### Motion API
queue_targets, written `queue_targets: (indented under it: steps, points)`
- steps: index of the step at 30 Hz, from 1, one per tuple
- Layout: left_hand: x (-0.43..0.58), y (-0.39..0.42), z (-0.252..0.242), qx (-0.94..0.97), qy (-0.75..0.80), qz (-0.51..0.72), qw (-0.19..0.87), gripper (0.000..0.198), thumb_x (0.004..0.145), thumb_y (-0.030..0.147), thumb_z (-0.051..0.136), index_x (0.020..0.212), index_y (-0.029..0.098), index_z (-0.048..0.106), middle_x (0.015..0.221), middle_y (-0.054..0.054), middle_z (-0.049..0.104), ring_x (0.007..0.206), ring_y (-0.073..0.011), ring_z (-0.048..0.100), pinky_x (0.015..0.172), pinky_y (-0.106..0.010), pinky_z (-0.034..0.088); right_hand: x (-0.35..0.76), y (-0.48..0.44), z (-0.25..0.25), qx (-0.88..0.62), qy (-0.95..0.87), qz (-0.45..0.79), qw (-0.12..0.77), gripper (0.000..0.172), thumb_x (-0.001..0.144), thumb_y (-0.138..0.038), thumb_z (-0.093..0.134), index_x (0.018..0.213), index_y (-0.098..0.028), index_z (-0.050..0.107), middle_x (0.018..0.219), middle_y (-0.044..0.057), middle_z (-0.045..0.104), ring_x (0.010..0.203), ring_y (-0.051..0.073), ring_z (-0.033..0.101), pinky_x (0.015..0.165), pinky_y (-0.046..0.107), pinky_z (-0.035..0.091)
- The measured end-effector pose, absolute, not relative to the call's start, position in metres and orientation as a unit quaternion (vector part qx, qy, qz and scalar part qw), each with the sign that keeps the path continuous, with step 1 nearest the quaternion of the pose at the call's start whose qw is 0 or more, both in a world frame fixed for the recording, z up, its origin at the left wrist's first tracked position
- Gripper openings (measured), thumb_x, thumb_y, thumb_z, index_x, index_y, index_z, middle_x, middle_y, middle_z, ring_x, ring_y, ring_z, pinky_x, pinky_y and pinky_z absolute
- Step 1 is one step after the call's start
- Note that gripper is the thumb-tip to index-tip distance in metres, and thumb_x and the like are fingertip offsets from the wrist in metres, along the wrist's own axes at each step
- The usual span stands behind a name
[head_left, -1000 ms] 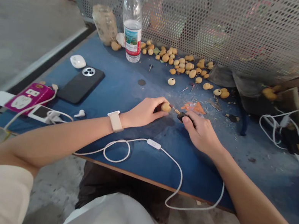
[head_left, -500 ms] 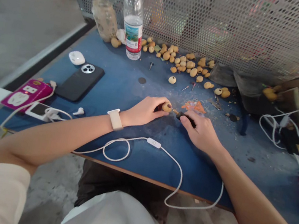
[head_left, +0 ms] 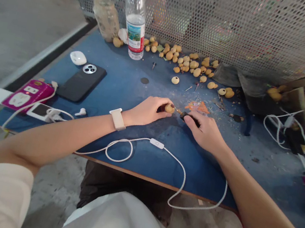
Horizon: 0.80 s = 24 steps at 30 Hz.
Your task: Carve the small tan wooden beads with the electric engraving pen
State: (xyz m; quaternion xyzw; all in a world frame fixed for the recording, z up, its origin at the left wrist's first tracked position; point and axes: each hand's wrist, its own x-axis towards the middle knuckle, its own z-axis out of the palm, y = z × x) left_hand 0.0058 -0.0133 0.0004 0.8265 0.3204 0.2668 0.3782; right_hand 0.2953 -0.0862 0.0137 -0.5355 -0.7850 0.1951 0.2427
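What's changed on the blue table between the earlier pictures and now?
Hardly anything: the view shifted slightly, and nothing was picked up or let go. The left hand still holds the small gourd, and the right hand still points the black-handled tool at it. The bottle and phone stayed put.

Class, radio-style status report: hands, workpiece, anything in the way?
Left hand: gripping small tan gourd. Right hand: holding black-handled tool, tip toward gourd, contact unclear. Nothing seen between tool and gourd; white cord lies on the near side.
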Motion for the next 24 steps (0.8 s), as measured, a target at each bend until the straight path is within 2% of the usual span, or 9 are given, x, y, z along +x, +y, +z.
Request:
queue_targets:
  steps: [9, 14, 18, 24]
  points:
    - [0.0053, -0.0115, 0.0003, 0.826, 0.327, 0.265, 0.374, 0.01, 0.112, 0.028, 0.087, 0.115, 0.022, 0.079, 0.097, -0.001, 0.081, 0.088, -0.0195, 0.073, 0.089, -0.035, 0.054, 0.2938, -0.085, 0.0176, -0.544, -0.768, 0.22, 0.256, 0.065, 0.128, -0.079, 0.047, 0.088, -0.03, 0.06, 0.078, 0.006, 0.073, 0.082, 0.029, 0.074, 0.08, 0.041, 0.053]
    - [0.0055, -0.0118, 0.002, 0.823, 0.325, 0.262, 0.385, 0.012, 0.112, 0.026, 0.087, 0.113, 0.023, 0.076, 0.097, 0.0, 0.08, 0.089, -0.0193, 0.073, 0.089, -0.034, 0.053, 0.2942, -0.0848, 0.0149, -0.55, -0.771, 0.215, 0.239, 0.055, 0.127, -0.071, 0.052, 0.093, -0.03, 0.065, 0.081, 0.005, 0.073, 0.083, 0.029, 0.073, 0.082, 0.041, 0.053]
    - [0.006, -0.0125, 0.0024, 0.822, 0.324, 0.264, 0.387, 0.012, 0.112, 0.026, 0.088, 0.112, 0.023, 0.076, 0.094, 0.001, 0.078, 0.087, -0.0186, 0.072, 0.088, -0.034, 0.051, 0.2937, -0.0851, 0.0156, -0.551, -0.77, 0.218, 0.234, 0.048, 0.125, -0.063, 0.055, 0.092, -0.03, 0.064, 0.081, 0.005, 0.072, 0.081, 0.028, 0.071, 0.082, 0.04, 0.051]
    - [0.0068, -0.0134, 0.0035, 0.818, 0.324, 0.261, 0.397, 0.01, 0.112, 0.024, 0.086, 0.114, 0.021, 0.077, 0.094, 0.001, 0.077, 0.086, -0.0174, 0.069, 0.088, -0.033, 0.05, 0.2929, -0.0852, 0.0185, -0.54, -0.775, 0.222, 0.241, 0.049, 0.124, -0.065, 0.054, 0.092, -0.029, 0.063, 0.08, 0.005, 0.071, 0.081, 0.028, 0.07, 0.08, 0.04, 0.048]
